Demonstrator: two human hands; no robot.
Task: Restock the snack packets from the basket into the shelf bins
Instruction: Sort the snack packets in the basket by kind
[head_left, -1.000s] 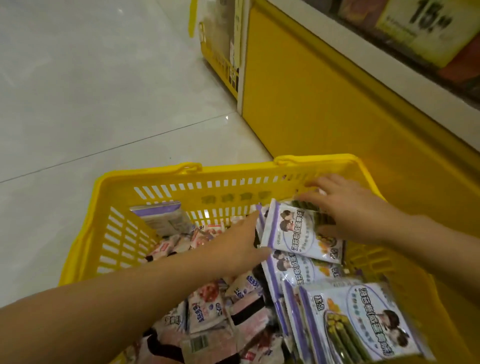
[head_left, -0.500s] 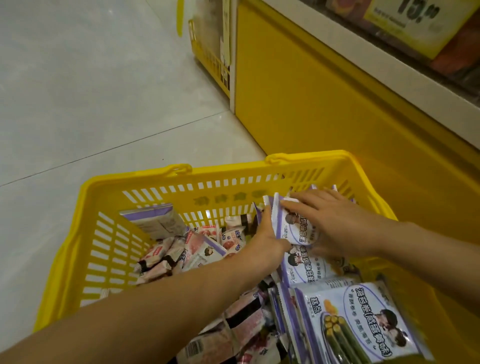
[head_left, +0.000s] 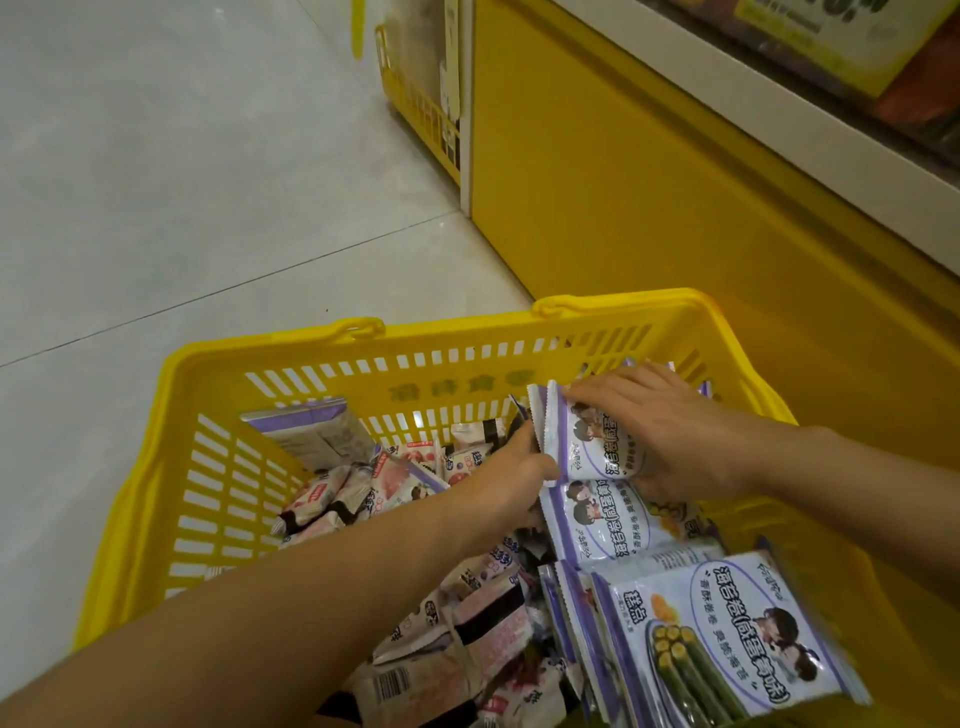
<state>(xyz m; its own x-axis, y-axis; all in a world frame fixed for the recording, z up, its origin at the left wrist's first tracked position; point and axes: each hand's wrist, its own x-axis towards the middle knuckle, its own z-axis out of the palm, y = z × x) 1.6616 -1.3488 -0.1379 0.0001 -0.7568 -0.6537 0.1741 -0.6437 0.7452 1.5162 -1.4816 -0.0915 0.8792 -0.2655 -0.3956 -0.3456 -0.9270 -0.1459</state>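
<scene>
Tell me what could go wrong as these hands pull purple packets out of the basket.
The right hand holds the upright purple packet with more stacked behind it; a loose one may slip back when lifted. The left hand sits against the small pink packets, so pulling out may scatter them inside the basket.

Carried all in a yellow basket (head_left: 457, 387): pink packets (head_left: 488, 629) heaped from its middle to its left wall, purple-and-white packets (head_left: 717, 634) stacked along its right wall, a grey-purple box (head_left: 317, 431) in its far left corner. Had pale floor tiles (head_left: 156, 182) beyond its left, a yellow shelf base (head_left: 649, 208) on its right.
</scene>
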